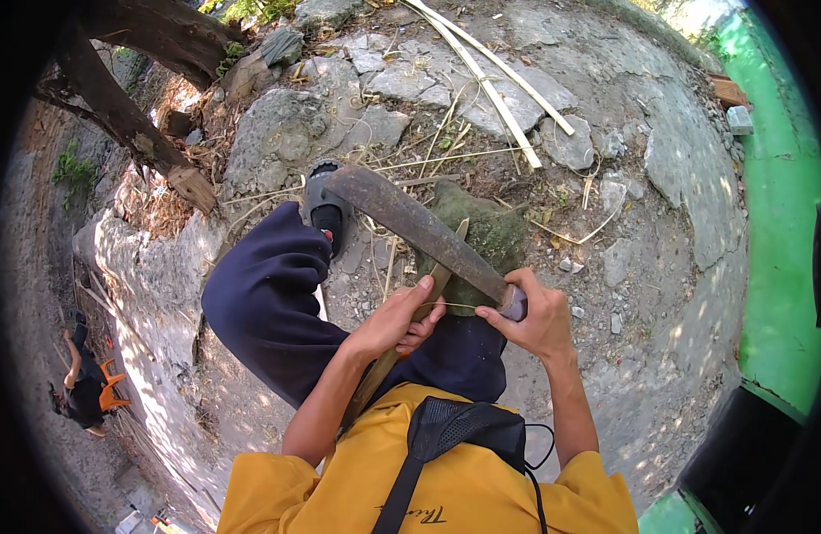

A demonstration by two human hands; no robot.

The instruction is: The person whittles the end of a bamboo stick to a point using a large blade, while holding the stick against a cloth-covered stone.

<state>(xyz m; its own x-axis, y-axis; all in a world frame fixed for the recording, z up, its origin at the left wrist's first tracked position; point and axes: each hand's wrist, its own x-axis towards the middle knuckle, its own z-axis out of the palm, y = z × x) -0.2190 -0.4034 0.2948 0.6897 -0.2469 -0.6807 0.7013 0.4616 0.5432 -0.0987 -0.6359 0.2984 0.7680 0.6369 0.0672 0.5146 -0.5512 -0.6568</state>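
My right hand [542, 322] is closed round the short handle of a machete [415, 230]. Its dark, rusty, broad blade slants up and left, away from me. In my left hand [394, 322] I grip a split bamboo strip [368, 384], which runs from beside my waist up to the blade. The strip's pointed far end shows just past the blade, and the two cross there. A thin pale fibre stretches between my left fingers and my right thumb. Beneath the blade is a mossy stone [477, 233], close to my knees.
Long pale bamboo strips [486, 82] lie on the cracked stone ground ahead, with thin shavings scattered around. Wooden posts [125, 125] stand at the far left. A green wall [780, 222] runs along the right. Another person [83, 383] sits on an orange chair [114, 392] at left.
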